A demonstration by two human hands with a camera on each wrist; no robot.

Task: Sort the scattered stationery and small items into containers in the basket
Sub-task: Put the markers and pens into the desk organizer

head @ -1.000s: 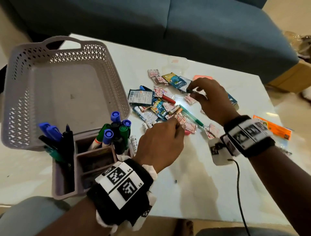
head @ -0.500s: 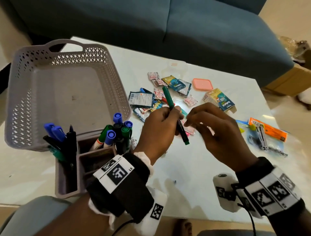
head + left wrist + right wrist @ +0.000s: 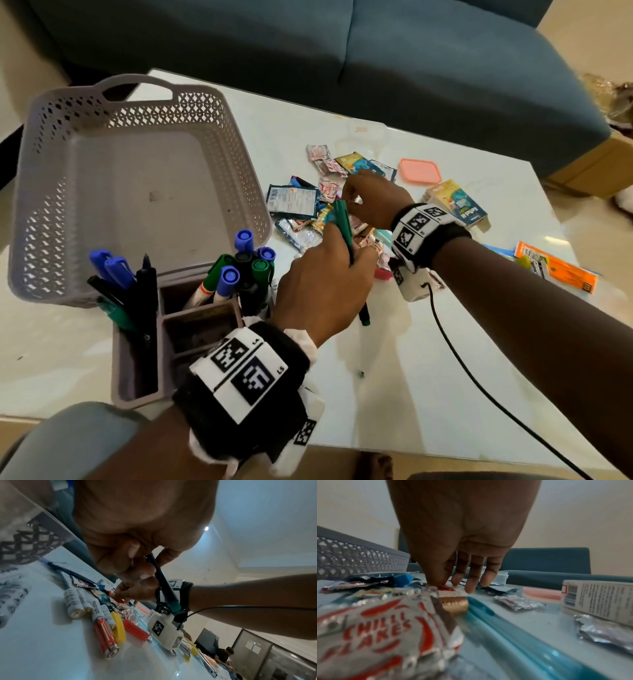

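Note:
My left hand (image 3: 352, 253) grips a green pen (image 3: 342, 222) over the near edge of the pile; in the left wrist view the fingers (image 3: 144, 573) curl round its dark barrel (image 3: 164, 585). My right hand (image 3: 349, 198) reaches down into the scattered sachets (image 3: 291, 202). Its thumb and forefinger pinch a small red item (image 3: 445, 588); the other fingers hang straight. The grey mesh basket (image 3: 51, 205) stands empty at the left. A grey divided organiser (image 3: 137, 377) in front of it holds several markers (image 3: 239, 270) and pens (image 3: 144, 291).
Several batteries (image 3: 77, 604) lie beside the sachets. A pink lid (image 3: 419, 170), a small carton (image 3: 455, 205) and an orange pack (image 3: 561, 274) lie to the right. A blue sofa (image 3: 411, 68) runs behind the table. A black cable (image 3: 479, 387) trails from my right wrist.
The left hand lifted the green pen from the pile and still holds it. The right hand came to the pen, then let go and reached forward into the sachets.

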